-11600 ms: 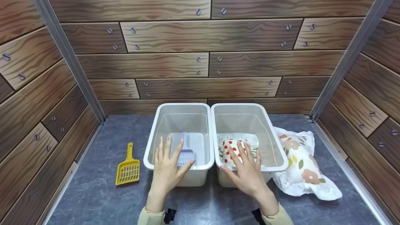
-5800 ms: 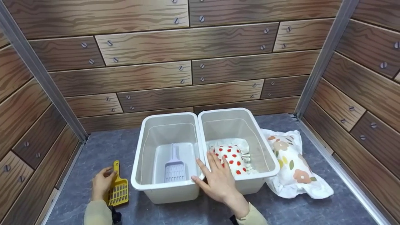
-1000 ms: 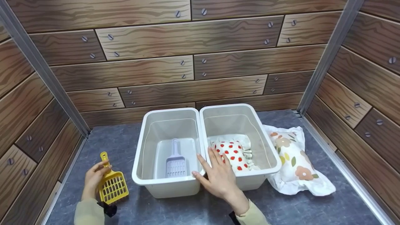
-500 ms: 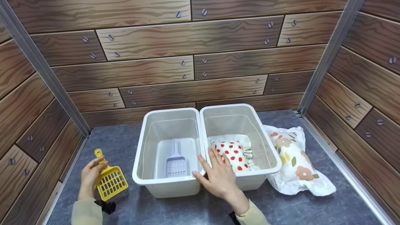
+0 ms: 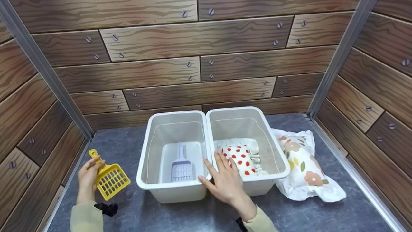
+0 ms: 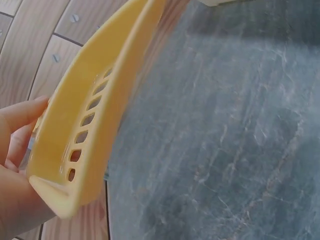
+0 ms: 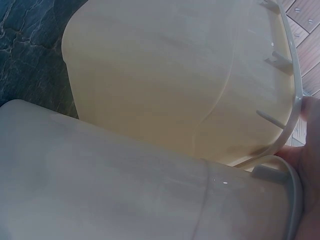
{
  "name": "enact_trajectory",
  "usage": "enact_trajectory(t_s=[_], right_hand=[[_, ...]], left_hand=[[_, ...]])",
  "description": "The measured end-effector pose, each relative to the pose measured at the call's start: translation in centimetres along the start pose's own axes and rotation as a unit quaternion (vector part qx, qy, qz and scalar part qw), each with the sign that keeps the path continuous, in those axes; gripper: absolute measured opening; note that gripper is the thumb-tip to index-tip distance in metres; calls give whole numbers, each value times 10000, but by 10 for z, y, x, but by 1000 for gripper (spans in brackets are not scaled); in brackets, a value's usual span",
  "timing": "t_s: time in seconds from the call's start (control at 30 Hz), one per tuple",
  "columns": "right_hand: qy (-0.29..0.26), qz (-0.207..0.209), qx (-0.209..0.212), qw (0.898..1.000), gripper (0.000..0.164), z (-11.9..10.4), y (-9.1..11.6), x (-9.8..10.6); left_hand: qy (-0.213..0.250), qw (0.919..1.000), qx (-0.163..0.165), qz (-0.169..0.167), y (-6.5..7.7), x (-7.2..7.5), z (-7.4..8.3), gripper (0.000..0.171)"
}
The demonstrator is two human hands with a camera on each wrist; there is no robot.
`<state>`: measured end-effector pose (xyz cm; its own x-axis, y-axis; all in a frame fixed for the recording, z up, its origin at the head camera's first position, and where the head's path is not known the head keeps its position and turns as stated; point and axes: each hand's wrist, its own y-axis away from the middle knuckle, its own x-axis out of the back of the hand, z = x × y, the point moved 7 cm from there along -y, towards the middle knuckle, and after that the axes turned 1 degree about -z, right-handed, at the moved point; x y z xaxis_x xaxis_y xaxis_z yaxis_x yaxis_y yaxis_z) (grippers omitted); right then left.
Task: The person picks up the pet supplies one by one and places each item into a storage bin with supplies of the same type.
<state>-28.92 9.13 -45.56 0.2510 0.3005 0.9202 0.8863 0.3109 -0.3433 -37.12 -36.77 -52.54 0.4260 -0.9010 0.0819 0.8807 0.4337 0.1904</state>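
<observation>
My left hand (image 5: 87,180) pinches the yellow litter scoop (image 5: 105,169) by its handle, at the left of the head view. The scoop's slotted blade tilts toward the lower right. Seen from the left wrist, the scoop (image 6: 65,120) stands edge-on over the grey tabletop, with fingers behind it. My right hand (image 5: 227,185) rests with spread, straight fingers where the left bin (image 5: 170,187) and right bin (image 5: 280,149) meet at their front rims. In the left bin lies a lilac litter scoop (image 5: 181,158). A strawberry-print cushion (image 5: 236,156) lies in the right bin, partly covered by the right hand.
Right of the bins, a flower-print cushion (image 5: 302,164) lies on the grey tabletop (image 5: 315,214) against the right bin's side. Wood-patterned walls (image 5: 154,71) with metal corner posts (image 5: 334,61) enclose the back and both sides.
The yellow litter scoop lay on the table; my left hand has gripped its handle, tilted it and shifted it left. My right hand came to the bins' adjoining rims and has stayed there. The head view shifted.
</observation>
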Motion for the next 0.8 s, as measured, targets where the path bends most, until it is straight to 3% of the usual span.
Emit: enact_trajectory(t_s=[0.23,0.8], right_hand=[[-60,-103,-44,9999,64,0,-1,0],[-78,-144,-72,9998,64,0,0,-1]], left_hand=[[245,9997,28,1,4,-2,13,18],[125,9998,-10,-167,12,-5,39,26]])
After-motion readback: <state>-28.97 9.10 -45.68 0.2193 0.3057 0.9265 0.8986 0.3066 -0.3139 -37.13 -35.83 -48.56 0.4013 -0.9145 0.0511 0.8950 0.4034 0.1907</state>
